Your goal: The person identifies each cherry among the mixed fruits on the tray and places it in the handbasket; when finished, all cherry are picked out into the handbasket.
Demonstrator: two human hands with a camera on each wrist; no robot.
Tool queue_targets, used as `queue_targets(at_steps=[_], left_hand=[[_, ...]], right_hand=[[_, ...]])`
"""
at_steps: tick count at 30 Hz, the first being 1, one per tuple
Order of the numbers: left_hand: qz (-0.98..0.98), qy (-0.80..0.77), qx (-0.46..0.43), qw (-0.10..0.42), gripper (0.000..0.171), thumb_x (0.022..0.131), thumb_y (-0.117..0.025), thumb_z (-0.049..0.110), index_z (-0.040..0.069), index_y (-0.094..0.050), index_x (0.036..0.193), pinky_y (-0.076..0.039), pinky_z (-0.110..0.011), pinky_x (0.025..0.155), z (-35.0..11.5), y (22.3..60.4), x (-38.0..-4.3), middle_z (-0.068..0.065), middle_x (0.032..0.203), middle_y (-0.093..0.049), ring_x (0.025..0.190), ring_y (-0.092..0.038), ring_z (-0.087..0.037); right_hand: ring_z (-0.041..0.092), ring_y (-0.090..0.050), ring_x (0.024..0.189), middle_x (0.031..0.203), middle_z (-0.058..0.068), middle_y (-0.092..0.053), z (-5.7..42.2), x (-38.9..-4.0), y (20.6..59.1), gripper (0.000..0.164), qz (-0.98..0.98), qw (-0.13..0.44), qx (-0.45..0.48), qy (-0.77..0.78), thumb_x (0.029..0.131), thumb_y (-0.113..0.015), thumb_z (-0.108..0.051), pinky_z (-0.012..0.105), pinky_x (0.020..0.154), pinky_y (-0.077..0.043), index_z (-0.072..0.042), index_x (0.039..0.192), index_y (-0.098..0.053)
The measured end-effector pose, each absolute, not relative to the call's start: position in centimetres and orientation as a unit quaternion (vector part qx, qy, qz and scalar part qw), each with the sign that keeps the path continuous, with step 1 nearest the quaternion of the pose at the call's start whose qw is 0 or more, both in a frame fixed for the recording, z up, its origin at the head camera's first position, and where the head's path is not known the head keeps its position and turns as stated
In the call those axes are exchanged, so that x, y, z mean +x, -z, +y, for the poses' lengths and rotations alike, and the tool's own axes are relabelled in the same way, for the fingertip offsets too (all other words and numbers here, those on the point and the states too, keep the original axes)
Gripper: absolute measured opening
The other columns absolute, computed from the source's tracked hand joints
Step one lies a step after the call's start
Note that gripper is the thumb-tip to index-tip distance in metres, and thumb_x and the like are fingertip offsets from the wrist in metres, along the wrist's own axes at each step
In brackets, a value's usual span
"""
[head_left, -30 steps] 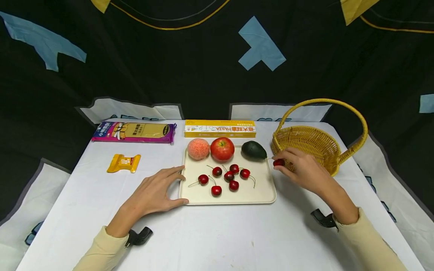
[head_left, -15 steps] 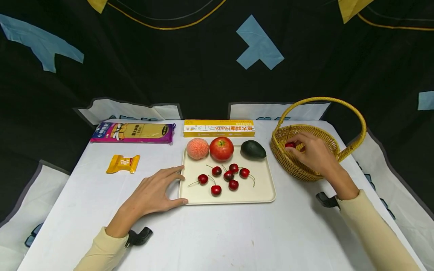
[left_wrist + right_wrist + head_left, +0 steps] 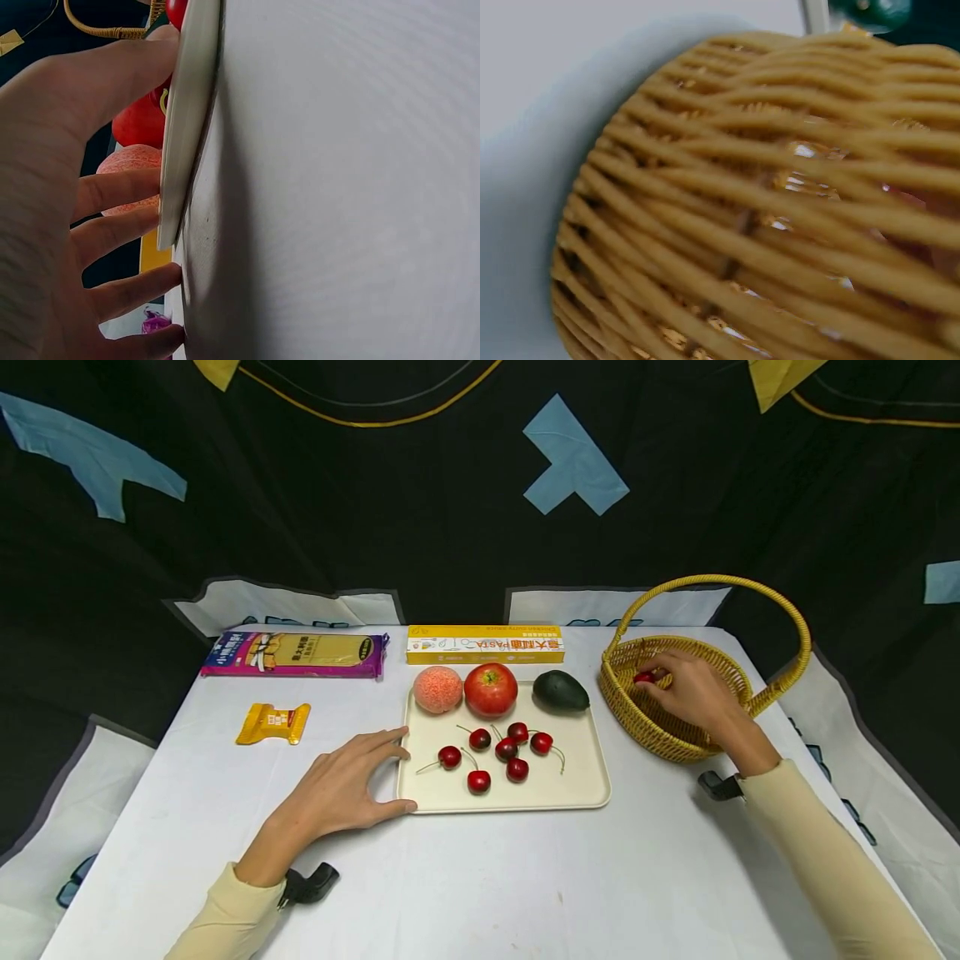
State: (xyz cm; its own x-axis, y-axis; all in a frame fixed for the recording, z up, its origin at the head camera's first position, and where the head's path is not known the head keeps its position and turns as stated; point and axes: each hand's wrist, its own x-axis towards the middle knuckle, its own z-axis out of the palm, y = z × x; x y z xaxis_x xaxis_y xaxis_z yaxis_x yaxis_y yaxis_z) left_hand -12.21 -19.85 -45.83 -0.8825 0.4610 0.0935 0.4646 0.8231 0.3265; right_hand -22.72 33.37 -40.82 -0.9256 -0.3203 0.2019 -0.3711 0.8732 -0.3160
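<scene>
Inside the yellow wicker basket (image 3: 645,731), my right hand (image 3: 693,693) pinches a dark red cherry (image 3: 643,677) between thumb and fingers. In the right wrist view the basket's woven side (image 3: 727,187) hides most of that hand. My left hand (image 3: 341,785) rests at the left edge of the cream tray (image 3: 577,793), fingers spread, thumb at the near corner. The left wrist view shows the thumb and two fingertips right at the tray's rim (image 3: 184,142). On the tray lie several cherries (image 3: 506,749), a pinkish round fruit (image 3: 438,689), a red apple (image 3: 491,689) and a dark green avocado (image 3: 561,692).
Behind the tray stands a yellow pasta box (image 3: 485,645). A purple pasta packet (image 3: 296,654) lies at the back left, with a small yellow wrapped snack (image 3: 273,723) nearer. The basket's tall handle (image 3: 712,581) arches over the right hand. Black cloth (image 3: 390,510) hangs behind the table.
My right hand has carried the cherry from beside the tray's right edge, rightward over the rim and into the basket. The left hand and the tray have stayed put.
</scene>
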Motion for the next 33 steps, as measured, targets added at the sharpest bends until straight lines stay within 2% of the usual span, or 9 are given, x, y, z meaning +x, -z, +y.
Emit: queue_targets(at_steps=[4, 12, 22, 33], left_hand=[[-0.955, 0.169, -0.242, 0.007, 0.068, 0.081, -0.082, 0.071, 0.023, -0.074, 0.129, -0.056, -0.067, 0.097, -19.8, 45.9, -12.2, -0.001, 0.164, -0.052, 0.146, -0.054, -0.032], [-0.956, 0.171, -0.240, 0.002, 0.067, 0.082, -0.081, 0.071, 0.023, -0.074, 0.129, -0.056, -0.069, 0.096, -19.7, 46.0, -12.1, -0.001, 0.165, -0.051, 0.146, -0.053, -0.032], [-0.955, 0.170, -0.244, 0.011, 0.069, 0.081, -0.082, 0.072, 0.024, -0.072, 0.130, -0.058, -0.065, 0.094, -19.9, 46.0, -12.0, 0.001, 0.165, -0.050, 0.145, -0.053, -0.030], [-0.955, 0.166, -0.244, 0.013, 0.069, 0.081, -0.082, 0.072, 0.025, -0.072, 0.130, -0.057, -0.065, 0.095, -19.9, 46.0, -12.1, 0.001, 0.165, -0.050, 0.145, -0.053, -0.029]], right_hand=[[0.039, -0.071, 0.107, 0.119, 0.022, -0.075, 33.7, -23.7, 41.6, 0.028, -0.965, 0.052, 0.179, -0.184, 0.098, -0.081, -0.015, 0.058, 0.090, -0.059, 0.001, 0.120, -0.077], [0.034, -0.072, 0.099, 0.120, 0.021, -0.072, 34.3, -24.6, 42.6, 0.028, -0.971, 0.023, 0.165, -0.173, 0.100, -0.080, -0.018, 0.054, 0.084, -0.060, -0.002, 0.122, -0.075], [0.036, -0.068, 0.105, 0.124, 0.024, -0.071, 34.9, -25.6, 43.3, 0.030, -0.968, 0.010, 0.165, -0.189, 0.104, -0.073, -0.017, 0.057, 0.090, -0.059, 0.001, 0.128, -0.072], [0.037, -0.070, 0.107, 0.128, 0.022, -0.071, 34.5, -26.0, 43.0, 0.032, -0.968, 0.012, 0.177, -0.175, 0.104, -0.073, -0.020, 0.057, 0.089, -0.058, -0.002, 0.131, -0.071]])
